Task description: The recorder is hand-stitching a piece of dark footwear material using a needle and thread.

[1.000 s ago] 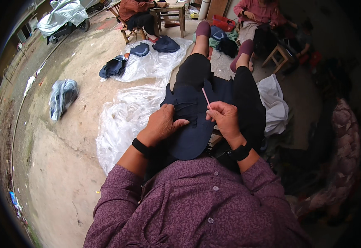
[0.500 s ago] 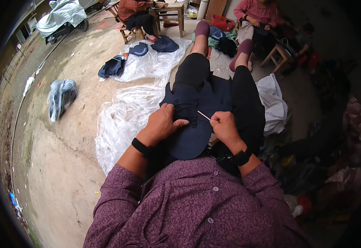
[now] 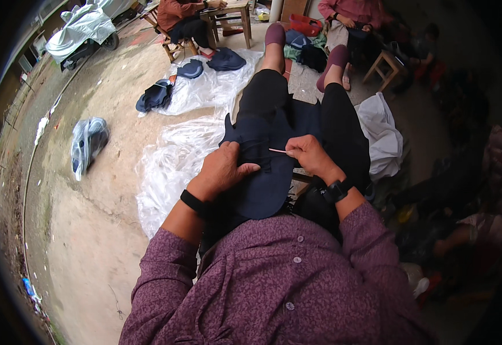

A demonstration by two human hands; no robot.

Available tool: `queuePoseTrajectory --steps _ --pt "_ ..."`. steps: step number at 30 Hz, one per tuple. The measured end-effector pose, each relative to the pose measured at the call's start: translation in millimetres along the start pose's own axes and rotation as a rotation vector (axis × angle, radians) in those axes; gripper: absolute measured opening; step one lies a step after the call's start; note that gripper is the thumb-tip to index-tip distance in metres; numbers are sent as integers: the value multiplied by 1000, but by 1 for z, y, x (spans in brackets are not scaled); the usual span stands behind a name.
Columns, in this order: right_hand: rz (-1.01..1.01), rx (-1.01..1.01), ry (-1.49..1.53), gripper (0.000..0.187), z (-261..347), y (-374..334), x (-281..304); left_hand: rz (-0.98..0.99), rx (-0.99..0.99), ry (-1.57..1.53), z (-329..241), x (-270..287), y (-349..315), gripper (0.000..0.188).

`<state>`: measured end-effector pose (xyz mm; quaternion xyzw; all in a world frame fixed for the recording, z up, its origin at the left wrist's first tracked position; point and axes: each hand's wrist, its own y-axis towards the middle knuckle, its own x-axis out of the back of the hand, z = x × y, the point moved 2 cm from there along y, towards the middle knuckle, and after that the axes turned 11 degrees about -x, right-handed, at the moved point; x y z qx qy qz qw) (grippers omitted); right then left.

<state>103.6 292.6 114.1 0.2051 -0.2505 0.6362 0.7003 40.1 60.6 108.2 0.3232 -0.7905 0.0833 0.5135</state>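
A dark navy fabric piece with pointed upper corners and a rounded lower end lies across my lap. My left hand grips its left side, the thumb resting on top and the fingers partly hidden by the cloth. Between the fingertips of my right hand is a thin pale-pink stick, pointing left over the cloth. Its exact kind is too small to make out. Dark strips or threads lie on the fabric between my hands.
Clear plastic sheeting spreads on the ground at my left. Several navy fabric pieces lie beyond it. A plastic-wrapped bundle sits farther left, a white cloth at my right. Two people sit ahead, near a wooden table and a stool.
My right hand has moved up and slightly right with the pink stick, which now lies nearly level rather than slanting. My left hand keeps its hold on the fabric.
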Motion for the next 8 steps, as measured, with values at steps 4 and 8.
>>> queuePoseTrajectory --steps 4,8 --pt "117 88 26 7 1 13 -4 31 1 2 1 1 1 62" --pt "80 143 55 7 0 14 -6 -29 23 -18 -7 11 3 59"
